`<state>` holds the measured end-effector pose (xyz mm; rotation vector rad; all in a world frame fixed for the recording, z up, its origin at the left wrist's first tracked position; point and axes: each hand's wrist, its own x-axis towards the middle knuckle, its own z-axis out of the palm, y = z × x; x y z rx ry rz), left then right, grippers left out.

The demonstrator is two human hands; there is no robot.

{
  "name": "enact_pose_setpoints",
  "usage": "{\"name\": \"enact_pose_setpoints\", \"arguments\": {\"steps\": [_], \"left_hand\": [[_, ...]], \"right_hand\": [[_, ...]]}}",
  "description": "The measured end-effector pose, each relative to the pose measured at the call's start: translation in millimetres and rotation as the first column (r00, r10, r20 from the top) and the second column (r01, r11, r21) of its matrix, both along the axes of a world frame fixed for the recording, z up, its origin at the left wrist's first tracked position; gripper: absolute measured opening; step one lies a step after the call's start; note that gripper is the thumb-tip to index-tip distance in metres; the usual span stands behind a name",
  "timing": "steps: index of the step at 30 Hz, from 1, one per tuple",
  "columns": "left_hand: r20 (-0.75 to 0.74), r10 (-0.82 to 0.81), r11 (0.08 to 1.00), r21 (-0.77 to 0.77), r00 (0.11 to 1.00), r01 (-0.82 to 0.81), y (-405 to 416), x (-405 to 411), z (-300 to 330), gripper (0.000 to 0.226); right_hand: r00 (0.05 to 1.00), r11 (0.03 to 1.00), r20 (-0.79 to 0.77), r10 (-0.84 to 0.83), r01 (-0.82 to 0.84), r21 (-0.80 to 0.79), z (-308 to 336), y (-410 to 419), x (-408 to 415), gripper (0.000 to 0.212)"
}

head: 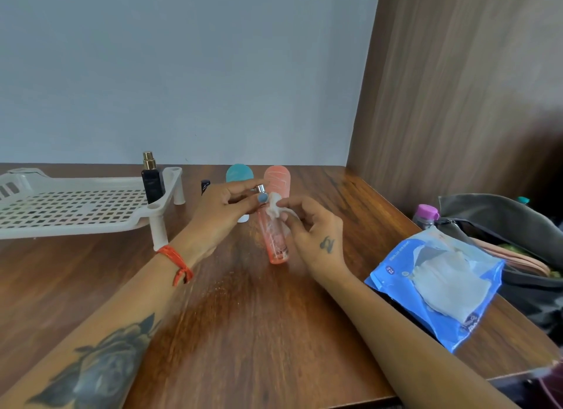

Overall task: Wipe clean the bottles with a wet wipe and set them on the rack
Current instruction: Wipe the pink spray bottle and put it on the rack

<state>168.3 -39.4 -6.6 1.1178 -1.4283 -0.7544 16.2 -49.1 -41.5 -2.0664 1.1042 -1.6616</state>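
A pink see-through spray bottle (275, 241) stands upright on the wooden table (243, 317) at the centre. My left hand (224, 209) pinches its silver spray top. My right hand (310, 229) holds a bunched white wet wipe (274, 206) against the bottle's neck. The white perforated rack (76, 210) stands at the left, with a black perfume bottle (152, 178) on its right corner. Behind my hands, a teal tube (239, 172) and a pink tube (276, 177) stand upright.
A blue wet-wipe pack (441, 286) lies open at the right, a wipe sticking out. Behind it sits a grey open bag (502, 226) and a purple-capped bottle (426, 215). A small dark item (205, 186) stands behind my left hand. A wooden panel (457, 88) walls the right side.
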Motion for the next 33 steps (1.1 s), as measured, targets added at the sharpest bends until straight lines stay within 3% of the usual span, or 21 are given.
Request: {"name": "enact_pose_setpoints", "arguments": {"steps": [2,4,7,9,11,13,19,23,26,31,33], "left_hand": [[0.008,-0.015,1.000,0.007,1.000,0.015,0.7,1.0,0.4,0.032],[0.018,-0.026,1.000,0.011,1.000,0.025,1.1,0.4,0.7,0.031],[0.008,-0.019,1.000,0.008,1.000,0.019,1.5,-0.5,1.0,0.031],[0.014,-0.002,1.000,0.003,1.000,0.002,1.4,0.1,0.4,0.033],[0.033,0.011,1.000,0.007,0.999,-0.011,1.4,1.2,-0.7,0.035],[0.041,0.021,1.000,0.016,0.999,-0.022,1.1,1.5,-1.5,0.035],[0.031,0.039,0.999,0.009,0.999,-0.039,0.5,-0.6,-1.3,0.033],[0.026,0.035,0.999,0.014,0.999,-0.035,0.9,1.0,-1.5,0.034],[0.017,0.027,0.999,0.020,0.999,-0.028,1.1,1.5,-1.7,0.034],[0.034,0.041,0.999,0.018,0.999,-0.042,0.1,0.3,-1.9,0.033],[0.024,0.041,0.999,0.019,0.999,-0.041,0.5,1.2,-1.9,0.032]], "right_hand": [[1.000,0.991,0.004,0.017,-0.017,0.136,1.9,-2.8,-0.8,0.019],[1.000,0.986,0.000,-0.029,0.029,0.164,1.8,-4.3,-1.9,0.020],[0.993,0.991,0.000,-0.120,0.119,-0.064,2.4,0.9,-3.3,0.019],[0.988,0.968,-0.120,-0.094,0.063,-0.242,-0.9,5.5,-4.5,0.018],[0.960,0.949,-0.262,-0.097,0.010,-0.315,-4.1,7.8,-4.2,0.017],[0.950,0.953,-0.298,-0.098,0.003,-0.303,-5.6,6.8,-3.2,0.017],[0.992,0.966,-0.087,-0.095,0.071,-0.249,1.2,0.8,-7.4,0.015],[0.967,0.957,-0.245,-0.062,-0.012,-0.290,-3.2,9.5,-5.0,0.014],[0.970,0.970,-0.240,-0.041,-0.019,-0.241,-1.8,8.2,-4.6,0.009],[0.996,0.998,-0.069,-0.056,0.053,-0.041,5.2,5.5,-5.9,0.010],[0.982,0.983,-0.165,-0.090,0.061,-0.176,2.6,8.5,-6.2,0.013]]}}
